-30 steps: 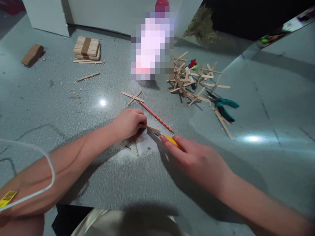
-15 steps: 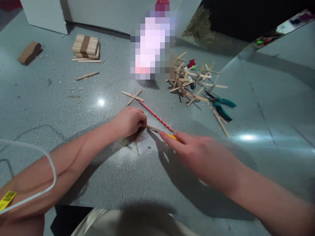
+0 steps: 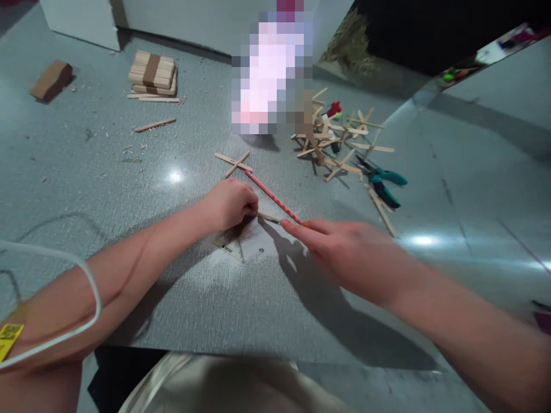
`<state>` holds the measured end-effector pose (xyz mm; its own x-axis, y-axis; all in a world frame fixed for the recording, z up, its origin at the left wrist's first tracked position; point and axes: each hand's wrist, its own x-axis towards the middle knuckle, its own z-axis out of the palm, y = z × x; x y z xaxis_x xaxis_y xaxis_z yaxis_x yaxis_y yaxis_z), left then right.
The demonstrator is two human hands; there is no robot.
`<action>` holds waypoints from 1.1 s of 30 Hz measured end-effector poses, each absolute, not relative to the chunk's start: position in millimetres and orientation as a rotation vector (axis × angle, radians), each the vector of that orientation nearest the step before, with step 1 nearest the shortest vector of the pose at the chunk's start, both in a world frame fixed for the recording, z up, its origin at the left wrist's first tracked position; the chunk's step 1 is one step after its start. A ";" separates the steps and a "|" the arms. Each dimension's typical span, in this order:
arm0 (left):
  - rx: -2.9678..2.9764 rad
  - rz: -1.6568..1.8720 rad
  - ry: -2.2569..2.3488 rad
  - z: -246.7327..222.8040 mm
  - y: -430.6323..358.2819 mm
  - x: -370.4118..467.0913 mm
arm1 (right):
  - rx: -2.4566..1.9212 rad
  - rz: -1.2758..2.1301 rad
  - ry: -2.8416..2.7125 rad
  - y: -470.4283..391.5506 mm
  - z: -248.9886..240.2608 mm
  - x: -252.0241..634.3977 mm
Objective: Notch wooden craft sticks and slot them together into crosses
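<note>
My left hand (image 3: 235,202) is closed in a pinch on one end of a wooden craft stick (image 3: 267,217), low over the table. My right hand (image 3: 344,249) is wrapped round a utility knife (image 3: 278,222); its handle is almost wholly hidden by my fingers, and the blade lies against the stick's far end. Under my left hand is a clear set square (image 3: 230,248), partly covered. A red patterned pencil (image 3: 273,196) lies just beyond the stick. Its tip touches or nearly touches two crossed craft sticks (image 3: 233,163).
A banded bundle of craft sticks (image 3: 151,70) and a brown block (image 3: 51,80) lie at the back left. At the right are a heap of joined sticks (image 3: 316,137) and teal-handled pliers (image 3: 385,182). A white cable (image 3: 92,281) loops by my left forearm. Shavings dot the table.
My right hand has turned slightly, and the knife's yellow handle, plain before, is now mostly hidden. My left hand keeps its pinch on the stick. The whole view has shifted a little.
</note>
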<state>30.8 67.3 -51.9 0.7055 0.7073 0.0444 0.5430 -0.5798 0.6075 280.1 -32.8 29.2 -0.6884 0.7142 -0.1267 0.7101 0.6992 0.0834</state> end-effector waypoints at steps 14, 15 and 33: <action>2.629 0.754 0.879 -51.7 45.9 21.5 | 1.407 0.523 2.954 -65.2 -15.9 292.3; 2.650 0.790 0.857 -51.7 44.9 20.9 | 1.436 0.552 2.966 -67.2 -18.2 293.1; 2.833 1.334 0.459 -30.4 19.7 20.8 | 1.730 0.427 3.077 -75.1 -29.4 293.2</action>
<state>20.8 19.7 -30.4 0.6026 0.2502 0.7578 0.2695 -0.9576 0.1019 293.2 -75.1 -29.4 -0.4623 0.7580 0.4601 0.8547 0.5191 0.0035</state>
